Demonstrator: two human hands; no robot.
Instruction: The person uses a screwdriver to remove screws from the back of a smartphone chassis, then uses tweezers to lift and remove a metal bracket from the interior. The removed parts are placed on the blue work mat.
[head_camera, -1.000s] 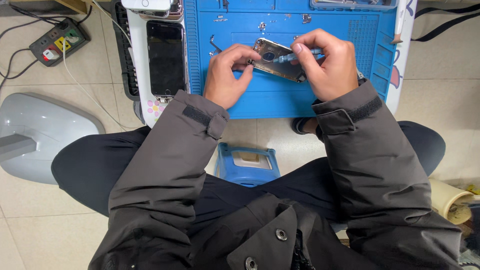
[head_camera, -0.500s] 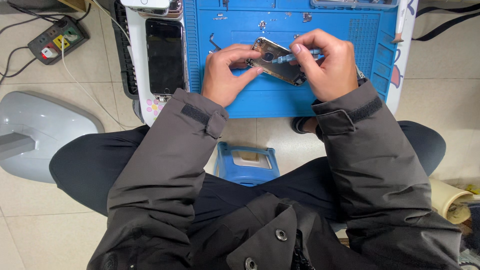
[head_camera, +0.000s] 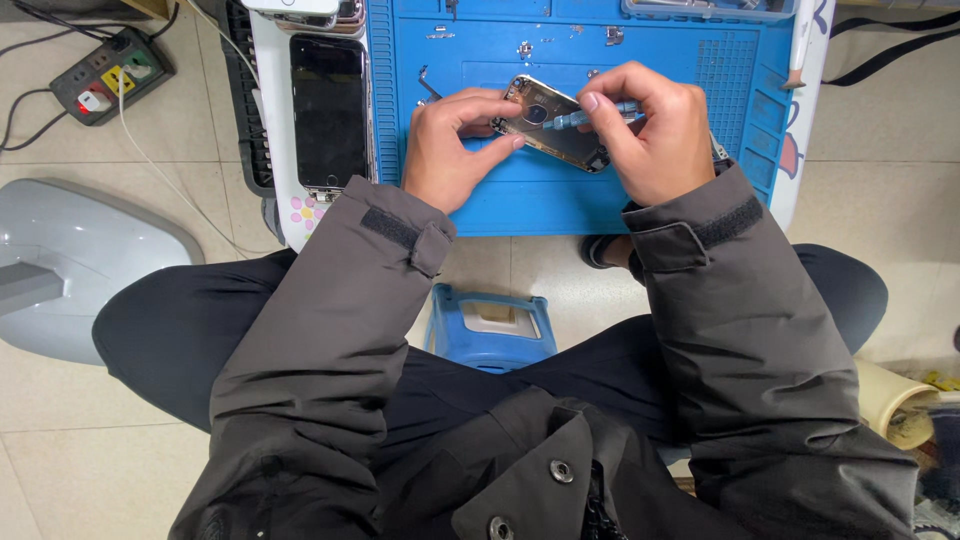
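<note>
An opened phone body with a metal back housing lies tilted on a blue repair mat. My left hand pinches its left edge between thumb and fingers. My right hand grips a small blue-handled screwdriver whose tip points at the upper inside of the phone body. Both arms wear dark grey jacket sleeves.
A black-screened phone lies on a white tray left of the mat. Small screws and metal parts sit at the mat's top. A power strip and a grey appliance are on the tiled floor. A blue stool shows between my legs.
The phone body has tilted slightly and the screwdriver tip has shifted over it. Both hands stay on the mat in nearly the same place.
</note>
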